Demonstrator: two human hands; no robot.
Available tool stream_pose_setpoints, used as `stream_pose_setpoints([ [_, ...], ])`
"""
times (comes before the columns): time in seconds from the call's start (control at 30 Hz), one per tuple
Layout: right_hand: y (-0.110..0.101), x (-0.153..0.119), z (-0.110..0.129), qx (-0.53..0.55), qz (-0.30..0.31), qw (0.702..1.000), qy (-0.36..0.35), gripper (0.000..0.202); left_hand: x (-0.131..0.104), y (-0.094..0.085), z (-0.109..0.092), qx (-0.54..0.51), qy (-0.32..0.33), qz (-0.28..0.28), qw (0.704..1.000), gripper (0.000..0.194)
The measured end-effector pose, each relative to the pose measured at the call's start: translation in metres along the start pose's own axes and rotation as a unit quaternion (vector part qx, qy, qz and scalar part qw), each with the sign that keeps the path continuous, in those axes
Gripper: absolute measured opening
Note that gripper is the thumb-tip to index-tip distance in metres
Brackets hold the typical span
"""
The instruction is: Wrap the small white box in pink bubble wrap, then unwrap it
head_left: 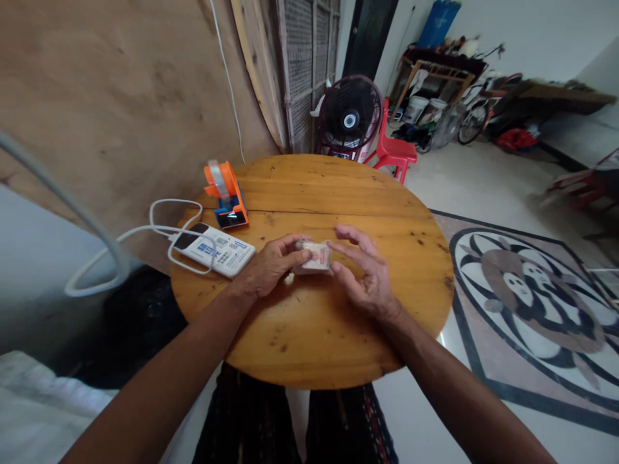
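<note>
A round wooden table (309, 348) with visible grain and dark knots is used as the work surface. A brown wall panel (120, 96) is located along the left side of the table. A dark bag (140, 322) is placed on the floor to the left of the table. A fan (349, 120) and a red chair (396, 149) are positioned just beyond the far edge of the table. A cluttered bench (445, 67), with a blue container (439, 24) set on it, is located well beyond the table, to the right, and a bicycle (474, 122) is parked near it. A floor medallion (532, 296) patterned with pandas is laid to the right of the table. An orange and blue tape dispenser (226, 190) is placed at the far left of the table, and a white power bank (227, 258) with a looped cable (176, 201) is placed at its left. A small box (318, 256) with reddish print is held near the middle of the table. Its left end is grasped by the left hand (271, 265), with the thumb laid on top. The right hand (365, 274) is held loose with fingers spread, just beside the box's right end; whether contact is made there cannot be determined.
</note>
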State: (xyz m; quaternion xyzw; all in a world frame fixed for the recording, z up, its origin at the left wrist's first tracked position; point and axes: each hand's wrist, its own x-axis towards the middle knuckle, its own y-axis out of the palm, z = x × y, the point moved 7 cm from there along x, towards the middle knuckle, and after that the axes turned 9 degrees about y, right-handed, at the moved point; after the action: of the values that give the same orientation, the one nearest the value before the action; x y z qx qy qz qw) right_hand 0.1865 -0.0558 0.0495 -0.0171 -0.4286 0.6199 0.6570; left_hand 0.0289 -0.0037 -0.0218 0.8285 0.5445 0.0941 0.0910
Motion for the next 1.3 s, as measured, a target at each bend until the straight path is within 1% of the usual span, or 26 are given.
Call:
stream_pose_setpoints([
  [0.07,-0.002,0.003,-0.006,0.025,0.005,0.999,0.034,0.043,0.000,0.000,-0.001,0.005,-0.003,-0.011,1.000,0.049],
  [0.1,0.001,0.004,-0.010,0.031,0.019,0.998,0.049,0.052,0.000,0.000,-0.002,0.010,-0.003,-0.013,1.000,0.049],
  [0.17,0.011,0.005,-0.016,0.035,0.069,0.994,0.072,0.071,-0.001,0.001,-0.003,0.019,0.001,-0.010,1.000,0.050],
  [0.23,0.022,0.003,-0.021,0.037,0.108,0.989,0.093,0.080,-0.002,0.004,-0.004,0.022,0.004,0.003,1.000,0.051],
  [0.27,0.026,0.002,-0.023,0.037,0.118,0.987,0.103,0.080,-0.002,0.005,-0.004,0.023,0.005,0.009,1.000,0.052],
  [0.33,0.030,0.000,-0.026,0.035,0.119,0.985,0.119,0.076,-0.002,0.007,-0.006,0.026,0.011,0.014,0.999,0.052],
  [0.47,0.030,0.000,-0.030,0.013,0.109,0.985,0.137,0.073,-0.002,0.006,-0.013,0.037,0.042,0.000,0.998,0.058],
  [0.53,0.031,0.000,-0.034,-0.012,0.121,0.982,0.144,0.074,-0.001,0.006,-0.016,0.048,0.051,-0.008,0.998,0.063],
  [0.6,0.032,0.000,-0.037,-0.042,0.139,0.979,0.146,0.075,-0.001,0.007,-0.015,0.063,0.050,-0.005,0.997,0.067],
  [0.7,0.033,0.000,-0.041,-0.077,0.161,0.972,0.153,0.076,0.000,0.008,-0.013,0.094,0.056,0.001,0.994,0.069],
  [0.77,0.032,-0.001,-0.041,-0.080,0.169,0.970,0.157,0.080,0.000,0.007,-0.013,0.115,0.065,0.000,0.991,0.069],
  [0.87,0.027,0.000,-0.034,-0.054,0.156,0.976,0.139,0.080,0.000,0.006,-0.014,0.131,0.073,-0.003,0.989,0.069],
  [0.97,0.016,0.004,-0.026,-0.020,0.097,0.989,0.112,0.064,-0.001,0.005,-0.018,0.146,0.080,-0.011,0.986,0.067],
  [1.07,0.008,0.006,-0.025,-0.001,0.042,0.994,0.098,0.046,-0.002,0.006,-0.020,0.158,0.075,-0.001,0.985,0.058],
  [1.13,0.007,0.007,-0.025,0.004,0.030,0.995,0.091,0.039,-0.003,0.007,-0.020,0.166,0.074,0.009,0.983,0.054],
  [1.2,0.007,0.007,-0.025,0.008,0.024,0.996,0.086,0.036,-0.003,0.007,-0.022,0.189,0.089,0.013,0.978,0.050],
  [1.3,0.008,0.007,-0.026,0.013,0.023,0.996,0.084,0.035,-0.003,0.008,-0.027,0.261,0.136,0.017,0.956,0.043],
])
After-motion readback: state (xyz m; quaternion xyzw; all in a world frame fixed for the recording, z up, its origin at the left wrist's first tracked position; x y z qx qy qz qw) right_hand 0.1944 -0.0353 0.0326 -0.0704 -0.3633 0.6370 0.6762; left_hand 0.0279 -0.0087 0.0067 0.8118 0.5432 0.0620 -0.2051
